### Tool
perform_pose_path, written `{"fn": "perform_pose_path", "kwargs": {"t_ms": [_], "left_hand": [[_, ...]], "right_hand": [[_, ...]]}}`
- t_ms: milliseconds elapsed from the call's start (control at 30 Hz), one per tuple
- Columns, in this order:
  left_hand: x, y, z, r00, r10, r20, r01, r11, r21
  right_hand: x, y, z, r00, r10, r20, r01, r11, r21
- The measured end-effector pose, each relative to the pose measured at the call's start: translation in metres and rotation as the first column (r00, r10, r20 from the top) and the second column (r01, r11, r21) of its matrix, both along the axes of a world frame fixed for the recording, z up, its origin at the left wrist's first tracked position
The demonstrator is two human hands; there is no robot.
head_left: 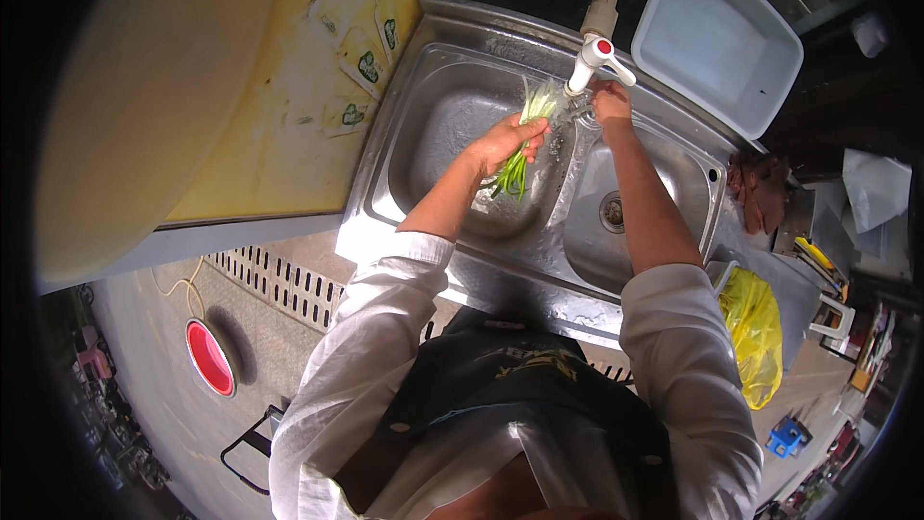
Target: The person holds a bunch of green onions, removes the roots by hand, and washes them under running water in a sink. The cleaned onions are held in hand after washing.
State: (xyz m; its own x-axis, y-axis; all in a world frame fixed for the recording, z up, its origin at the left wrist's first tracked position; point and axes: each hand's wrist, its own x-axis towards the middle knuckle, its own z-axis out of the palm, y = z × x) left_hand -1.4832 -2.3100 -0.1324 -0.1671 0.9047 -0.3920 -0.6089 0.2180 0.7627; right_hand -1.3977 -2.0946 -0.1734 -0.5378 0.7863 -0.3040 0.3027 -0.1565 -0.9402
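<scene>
My left hand point(511, 143) is closed round a bunch of green onions point(514, 175), holding it over the left basin of the steel double sink point(440, 123). The pale ends point up beside the outlet of a white plastic tap point(579, 76), where water splashes. My right hand point(610, 102) is just right of the tap's outlet, near the divider between the basins. Its fingers are partly hidden, and whether they hold anything cannot be told. The right basin has a drain strainer point(612, 211).
A grey plastic tub point(715, 36) stands behind the sink at the right. A stained yellow board point(303, 159) borders the sink's left side. A yellow plastic bag point(751, 339) hangs at the right. A red-lined bowl point(211, 357) and a slotted drain cover point(274, 289) are on the floor.
</scene>
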Motion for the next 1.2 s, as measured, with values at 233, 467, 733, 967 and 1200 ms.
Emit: {"fn": "perform_pose_path", "kwargs": {"t_ms": [233,467,733,967,1200], "left_hand": [[-0.019,0.036,0.002,0.892,0.312,0.327,-0.326,0.945,-0.012],[-0.015,0.08,-0.047,0.723,0.48,0.496,-0.488,0.864,-0.125],[-0.012,0.067,-0.068,0.421,0.711,0.563,-0.701,0.649,-0.296],[-0.069,0.001,-0.055,0.6,0.799,-0.028,-0.8,0.6,-0.012],[-0.071,-0.035,-0.037,0.725,0.672,-0.15,-0.681,0.732,-0.014]], "right_hand": [[0.026,-0.015,0.049,0.899,0.435,0.059,-0.428,0.898,-0.107],[0.045,-0.059,0.036,0.917,0.376,0.135,-0.376,0.926,-0.03],[0.076,-0.091,-0.015,0.866,0.422,0.269,-0.493,0.811,0.316],[0.096,-0.057,-0.019,0.891,0.352,0.287,-0.375,0.927,0.027],[0.059,-0.101,-0.013,0.647,0.622,0.442,-0.753,0.611,0.243]]}}
